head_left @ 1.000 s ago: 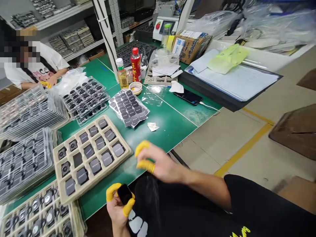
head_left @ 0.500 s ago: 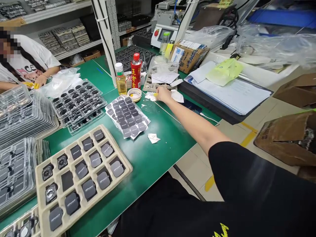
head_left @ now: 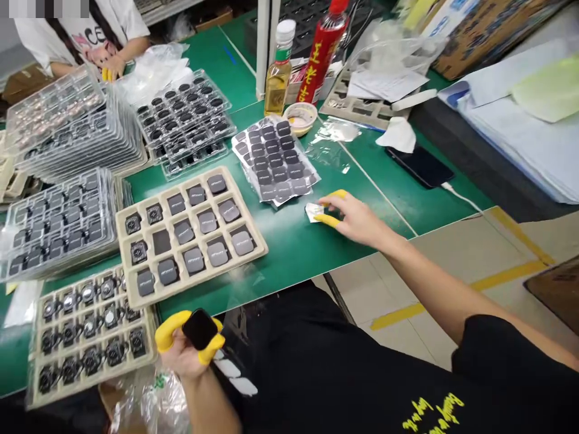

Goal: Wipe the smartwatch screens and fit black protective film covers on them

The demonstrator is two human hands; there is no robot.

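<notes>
My left hand [head_left: 185, 349], in yellow finger cots, grips a square black watch body [head_left: 199, 329] by its edges at the lower middle of the view. My right hand [head_left: 353, 218], also in yellow finger cots, is low over the green table with thumb and forefinger apart. Its fingertips are at a small crumpled white wipe or paper [head_left: 314, 211]; one fingertip seems to touch it. Left of that lie sheets of dark square stickers [head_left: 275, 160]. A beige tray [head_left: 266, 248] holds watch bodies, most with dark printed covers, and one pocket is without a watch.
Another beige tray [head_left: 34, 355] with watches stands at the lower left. Stacked clear trays [head_left: 113, 135] rise behind it. A red bottle [head_left: 322, 57], a yellow-liquid bottle [head_left: 277, 84], a tape roll [head_left: 301, 119] and a phone [head_left: 420, 164] are farther back. A co-worker's hand [head_left: 113, 66] is at upper left.
My right hand has come back from the far wrappers near the tape roll to the crumpled white piece. The view has turned downward, and my left hand with the watch body now shows.
</notes>
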